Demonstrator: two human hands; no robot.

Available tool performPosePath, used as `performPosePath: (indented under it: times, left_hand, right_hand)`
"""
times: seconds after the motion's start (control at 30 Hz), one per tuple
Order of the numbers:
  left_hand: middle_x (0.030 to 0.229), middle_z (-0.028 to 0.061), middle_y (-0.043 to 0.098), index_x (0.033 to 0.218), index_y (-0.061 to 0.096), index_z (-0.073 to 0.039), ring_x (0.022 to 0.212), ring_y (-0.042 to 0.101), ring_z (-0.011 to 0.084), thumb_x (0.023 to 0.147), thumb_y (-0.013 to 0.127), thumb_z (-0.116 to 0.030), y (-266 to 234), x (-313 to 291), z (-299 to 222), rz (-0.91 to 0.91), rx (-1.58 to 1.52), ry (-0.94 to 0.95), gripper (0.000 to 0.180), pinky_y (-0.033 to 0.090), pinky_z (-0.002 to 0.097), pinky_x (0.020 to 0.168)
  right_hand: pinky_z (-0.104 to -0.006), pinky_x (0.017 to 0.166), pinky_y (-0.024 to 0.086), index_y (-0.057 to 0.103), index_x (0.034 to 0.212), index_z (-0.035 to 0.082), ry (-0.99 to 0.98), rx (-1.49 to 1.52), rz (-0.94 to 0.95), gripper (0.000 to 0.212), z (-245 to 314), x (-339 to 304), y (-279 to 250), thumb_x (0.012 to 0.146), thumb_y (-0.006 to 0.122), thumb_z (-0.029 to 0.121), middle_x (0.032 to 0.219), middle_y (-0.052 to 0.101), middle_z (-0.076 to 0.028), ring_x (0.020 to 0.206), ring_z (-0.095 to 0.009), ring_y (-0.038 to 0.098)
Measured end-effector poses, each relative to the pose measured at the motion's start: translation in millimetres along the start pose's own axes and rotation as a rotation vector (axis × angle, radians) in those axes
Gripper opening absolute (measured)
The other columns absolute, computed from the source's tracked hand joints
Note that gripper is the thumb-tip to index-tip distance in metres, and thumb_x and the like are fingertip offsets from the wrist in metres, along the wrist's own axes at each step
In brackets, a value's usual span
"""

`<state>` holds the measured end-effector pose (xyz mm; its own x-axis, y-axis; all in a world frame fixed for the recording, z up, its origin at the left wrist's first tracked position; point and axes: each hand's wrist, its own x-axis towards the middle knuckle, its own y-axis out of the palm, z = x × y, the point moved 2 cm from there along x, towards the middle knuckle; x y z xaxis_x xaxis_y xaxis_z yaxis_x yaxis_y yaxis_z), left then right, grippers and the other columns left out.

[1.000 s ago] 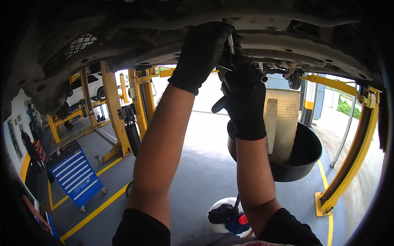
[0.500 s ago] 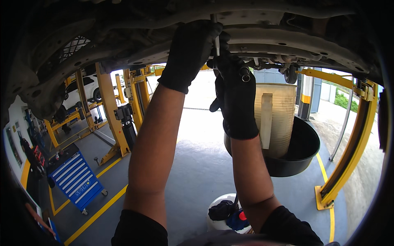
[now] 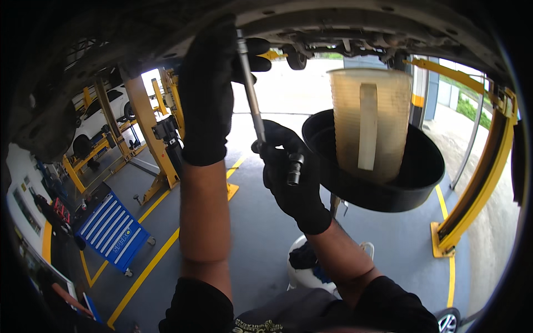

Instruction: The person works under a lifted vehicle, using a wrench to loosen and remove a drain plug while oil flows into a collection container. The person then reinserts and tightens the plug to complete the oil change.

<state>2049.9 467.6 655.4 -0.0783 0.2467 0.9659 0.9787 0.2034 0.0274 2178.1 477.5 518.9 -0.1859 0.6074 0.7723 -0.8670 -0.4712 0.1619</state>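
The head view shows a long, slim, silver metal bar (image 3: 252, 94) slanting between the person's two black-gloved hands, below the dark underside of a raised vehicle (image 3: 355, 25). The right hand (image 3: 293, 197) is curled around the bar's lower end, with a short, shiny cylindrical metal socket (image 3: 294, 172) poking out of the fist. The left hand (image 3: 211, 83) is at the bar's upper end, fingers extended behind it; whether they grip it I cannot tell. Right of the right hand, a tall, translucent, yellowish plastic jug (image 3: 380, 127) stands in a wide, round black pan (image 3: 383, 201).
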Motion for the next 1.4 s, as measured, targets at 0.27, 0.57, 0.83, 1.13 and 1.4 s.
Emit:
performPosePath:
  times: [0.27,0.57,0.83,1.13,1.4]
  left_hand:
    - [0.119,0.0228,0.069,0.129,0.060,0.007,0.111,0.069,0.0358,0.108,0.051,-0.018,-78.2,-243.4,54.2,0.019,-0.267,-0.747,0.033,0.058,0.0454,0.100]
    - [0.091,-0.0012,0.069,0.113,0.073,-0.006,0.079,0.062,0.0072,0.103,0.064,-0.018,6.5,-638.7,187.8,-0.047,-0.046,-1.615,0.018,0.050,0.0225,0.067]
    - [0.097,0.0170,0.070,0.091,0.075,-0.008,0.099,0.068,0.0339,0.092,0.067,-0.028,200.0,-664.0,252.6,0.832,0.523,-0.676,0.021,0.053,0.0442,0.087]
    - [0.121,0.0235,0.062,0.120,0.072,-0.011,0.107,0.067,0.0382,0.090,0.061,-0.039,235.1,-694.5,281.8,1.392,0.794,-0.656,0.042,0.055,0.0474,0.090]
    - [0.118,0.0237,0.063,0.122,0.071,-0.010,0.111,0.065,0.0395,0.087,0.064,-0.032,189.4,-679.3,264.2,1.150,0.648,-0.605,0.042,0.054,0.0493,0.096]
  right_hand:
    - [-0.0416,0.075,0.053,0.065,0.119,-0.001,0.096,-0.228,0.359,0.038,-111.2,-171.0,-74.8,0.082,0.072,0.002,0.096,0.068,-0.017,0.087,-0.036,0.068]
    - [-0.0377,0.073,0.053,0.075,0.110,0.003,1.022,-0.452,0.073,0.025,-180.6,-434.9,-255.8,0.089,0.076,0.015,0.085,0.074,-0.015,0.074,-0.022,0.068]
    - [-0.0370,0.069,0.052,0.076,0.102,0.003,1.291,-0.723,-0.375,0.017,-115.3,-563.4,-311.3,0.090,0.066,0.009,0.082,0.074,-0.013,0.070,-0.021,0.064]
    - [-0.0297,0.056,0.040,0.077,0.101,0.003,1.295,-0.695,-0.695,0.018,-58.2,-615.1,-311.6,0.097,0.062,0.010,0.067,0.062,0.000,0.062,-0.009,0.049]
    - [-0.0308,0.058,0.041,0.077,0.101,0.001,1.286,-0.680,-0.653,0.019,-62.1,-604.4,-320.5,0.095,0.060,0.009,0.068,0.062,-0.001,0.063,-0.010,0.051]
